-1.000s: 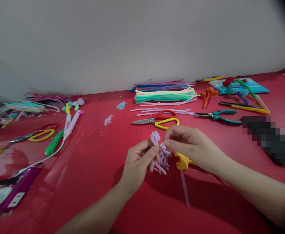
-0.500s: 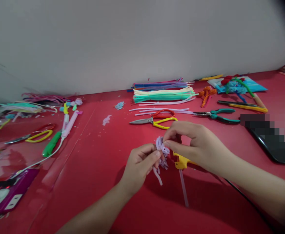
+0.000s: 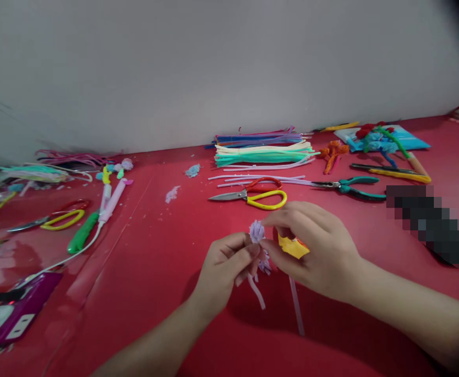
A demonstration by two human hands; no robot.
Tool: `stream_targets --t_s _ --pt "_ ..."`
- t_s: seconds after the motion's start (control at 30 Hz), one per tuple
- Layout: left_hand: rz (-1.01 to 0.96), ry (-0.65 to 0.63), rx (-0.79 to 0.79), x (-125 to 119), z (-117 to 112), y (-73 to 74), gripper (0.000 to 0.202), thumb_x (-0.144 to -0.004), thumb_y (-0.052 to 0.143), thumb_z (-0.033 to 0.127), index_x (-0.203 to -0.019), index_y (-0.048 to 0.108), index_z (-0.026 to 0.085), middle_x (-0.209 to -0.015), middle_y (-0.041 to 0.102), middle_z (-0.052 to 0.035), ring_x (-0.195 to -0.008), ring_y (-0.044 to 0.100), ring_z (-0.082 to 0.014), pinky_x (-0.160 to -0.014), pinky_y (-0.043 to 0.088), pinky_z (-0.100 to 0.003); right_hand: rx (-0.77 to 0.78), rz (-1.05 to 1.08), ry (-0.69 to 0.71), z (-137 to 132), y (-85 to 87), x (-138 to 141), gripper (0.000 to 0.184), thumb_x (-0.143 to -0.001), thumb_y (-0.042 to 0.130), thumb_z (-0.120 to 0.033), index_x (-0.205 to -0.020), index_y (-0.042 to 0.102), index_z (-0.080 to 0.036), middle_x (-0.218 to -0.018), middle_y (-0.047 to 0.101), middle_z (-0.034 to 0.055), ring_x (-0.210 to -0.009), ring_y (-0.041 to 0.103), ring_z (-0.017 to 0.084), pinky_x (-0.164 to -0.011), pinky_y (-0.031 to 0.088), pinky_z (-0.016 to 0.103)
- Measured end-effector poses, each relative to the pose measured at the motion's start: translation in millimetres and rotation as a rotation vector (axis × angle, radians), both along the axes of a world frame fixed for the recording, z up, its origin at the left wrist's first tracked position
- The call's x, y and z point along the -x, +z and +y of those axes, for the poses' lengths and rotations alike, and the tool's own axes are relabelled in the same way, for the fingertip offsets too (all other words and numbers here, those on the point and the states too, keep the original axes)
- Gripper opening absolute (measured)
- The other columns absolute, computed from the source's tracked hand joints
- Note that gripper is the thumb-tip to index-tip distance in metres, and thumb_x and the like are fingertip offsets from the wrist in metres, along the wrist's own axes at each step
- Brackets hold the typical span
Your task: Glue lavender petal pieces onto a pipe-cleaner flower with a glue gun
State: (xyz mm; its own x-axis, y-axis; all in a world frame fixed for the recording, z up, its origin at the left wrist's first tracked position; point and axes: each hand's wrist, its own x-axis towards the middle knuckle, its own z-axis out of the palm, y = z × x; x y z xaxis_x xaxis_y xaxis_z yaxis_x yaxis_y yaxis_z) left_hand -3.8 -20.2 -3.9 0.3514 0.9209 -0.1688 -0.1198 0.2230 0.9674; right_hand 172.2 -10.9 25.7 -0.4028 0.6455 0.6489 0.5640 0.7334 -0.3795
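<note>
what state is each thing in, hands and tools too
Lilac tuft: held, strands bunched
Left hand: pinching the tuft
Right hand: thumb and index parted, at the tuft
Centre scissors: lying flat, blades look closed
Left-side scissors: lying flat, blades look closed
Pliers: lying, handles spread
Yellow tool: partly hidden behind right hand
Purple box: red light lit

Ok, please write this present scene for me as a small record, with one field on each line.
surface: red table
left hand: pinches the lilac tuft near its base
right hand: fingers at the tuft's right edge; firmness of grip unclear
behind the right hand: yellow tool, partly hidden
beyond the hands: scissors with red and yellow handles; teal-handled pliers to their right
near the wall: bundle of cream and green stems
</note>
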Motion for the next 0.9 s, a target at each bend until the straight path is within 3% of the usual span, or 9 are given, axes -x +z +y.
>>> stream_targets --t_s 0.3,0.9 --pt "-0.005 0.0 0.005 1.7 -1.2 -0.8 0.022 -0.082 0.058 0.032 -0.069 0.058 0.014 -0.053 0.049 0.0037 -0.044 0.033 -0.0038 -0.04 0.022 -0.016 -0.073 -0.075 -0.031 -0.7 -6.5 4.1 0.01 -0.083 0.056 -0.017 -0.093 0.056 -0.014 -0.076 0.062 0.0037 -0.065 0.05 0.014 -0.063 0.04 0.028" --pt "0.021 -0.007 -0.022 2.3 0.0 0.3 0.023 -0.082 0.058 0.033 -0.069 0.058 0.014 -0.053 0.049 0.0037 -0.043 0.032 -0.0041 -0.04 0.023 -0.018 -0.053 -0.085 -0.036 -2.1 -8.1 2.6 0.014 -0.083 0.054 -0.019 -0.097 0.056 -0.015 -0.079 0.063 0.0045 -0.068 0.053 0.015 -0.064 0.041 0.028"
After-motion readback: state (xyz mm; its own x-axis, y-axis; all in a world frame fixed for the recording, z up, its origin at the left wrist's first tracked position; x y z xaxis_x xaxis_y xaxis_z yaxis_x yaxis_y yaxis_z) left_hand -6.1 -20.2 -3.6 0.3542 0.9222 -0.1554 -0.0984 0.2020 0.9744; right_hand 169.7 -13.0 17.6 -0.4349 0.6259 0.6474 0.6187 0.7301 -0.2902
